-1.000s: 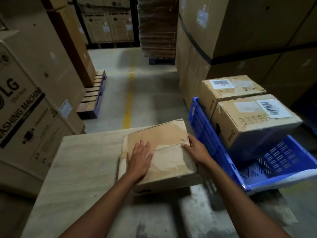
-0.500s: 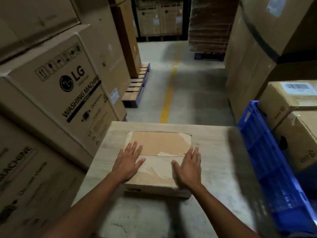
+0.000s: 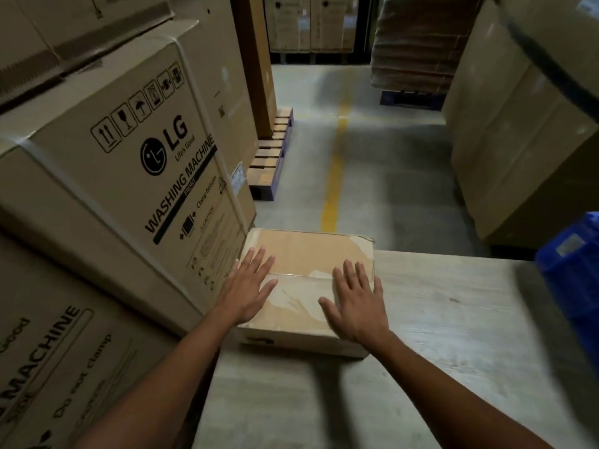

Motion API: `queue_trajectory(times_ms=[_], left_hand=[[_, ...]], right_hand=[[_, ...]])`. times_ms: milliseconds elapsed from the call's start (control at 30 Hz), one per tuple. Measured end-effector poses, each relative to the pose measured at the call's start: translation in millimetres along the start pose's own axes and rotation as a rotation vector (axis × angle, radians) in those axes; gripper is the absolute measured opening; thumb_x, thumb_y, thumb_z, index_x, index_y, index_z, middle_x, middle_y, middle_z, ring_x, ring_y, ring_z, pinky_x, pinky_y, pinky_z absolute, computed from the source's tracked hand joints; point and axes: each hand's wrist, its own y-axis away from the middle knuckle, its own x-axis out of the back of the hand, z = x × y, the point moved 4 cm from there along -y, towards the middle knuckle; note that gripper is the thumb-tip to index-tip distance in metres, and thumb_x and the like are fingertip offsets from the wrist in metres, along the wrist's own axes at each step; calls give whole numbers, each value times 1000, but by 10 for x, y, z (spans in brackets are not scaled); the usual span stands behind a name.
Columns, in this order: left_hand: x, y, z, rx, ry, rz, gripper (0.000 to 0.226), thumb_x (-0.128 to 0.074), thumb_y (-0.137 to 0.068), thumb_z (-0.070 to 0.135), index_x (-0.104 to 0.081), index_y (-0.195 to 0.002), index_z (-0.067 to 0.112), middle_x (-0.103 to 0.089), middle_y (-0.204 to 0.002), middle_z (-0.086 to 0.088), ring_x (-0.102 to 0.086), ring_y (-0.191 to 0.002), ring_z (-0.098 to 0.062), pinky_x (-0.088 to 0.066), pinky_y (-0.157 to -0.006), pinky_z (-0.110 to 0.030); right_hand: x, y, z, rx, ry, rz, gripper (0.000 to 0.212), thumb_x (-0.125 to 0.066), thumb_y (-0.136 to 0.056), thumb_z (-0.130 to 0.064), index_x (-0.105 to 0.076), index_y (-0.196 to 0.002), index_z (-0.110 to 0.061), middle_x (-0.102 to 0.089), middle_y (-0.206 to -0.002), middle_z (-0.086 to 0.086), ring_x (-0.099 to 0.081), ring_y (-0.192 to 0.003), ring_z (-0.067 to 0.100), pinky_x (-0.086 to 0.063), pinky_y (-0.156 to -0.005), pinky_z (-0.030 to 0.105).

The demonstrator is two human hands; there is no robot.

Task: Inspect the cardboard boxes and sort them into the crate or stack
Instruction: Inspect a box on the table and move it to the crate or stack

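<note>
The left hand (image 3: 248, 290) and right hand (image 3: 358, 306) lay flat, fingers straight, on the cardboard box (image 3: 308, 254). It looked stiff and fairly light; its side edges seemed the best hold.

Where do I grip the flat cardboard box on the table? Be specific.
Probably its left and right side walls, fingers hooking under from each side: the flat brown cardboard box lies low and wide, and the left hand and right hand rest open near those edges.

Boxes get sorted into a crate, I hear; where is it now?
In the head view, the blue crate sits at the far right edge, partly cut off, by the right end of the table, right of the flat cardboard box.
</note>
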Motion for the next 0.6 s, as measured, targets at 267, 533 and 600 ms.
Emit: queue_trajectory(times_ms=[267,533,600], left_hand=[[73,-541,-486,-22,25,43,67,-12,-97,62,-7,-158,33,9,-165,7,14,-151,-14,0,-124,-45],[43,-625,-497,-3,11,45,67,-19,-100,61,-5,-158,32,12,-165,4,15,-151,-17,2,-123,-46],[43,-610,-480,-1,4,36,67,-19,-99,62,-5,-158,31,11,-165,2,15,-151,-19,2,-123,-47]], right_hand=[[41,-643,-199,-4,-10,54,85,-3,-91,-74,-6,-161,-27,10,-168,1,13,-154,23,-4,-123,56],[9,-769,-164,-5,-3,48,79,-9,-95,-73,-5,-161,-29,12,-167,-1,13,-154,21,-4,-123,55],[27,-747,-168,-7,-4,36,79,-11,-95,-72,-4,-161,-29,14,-167,-1,14,-154,21,-3,-123,55]])
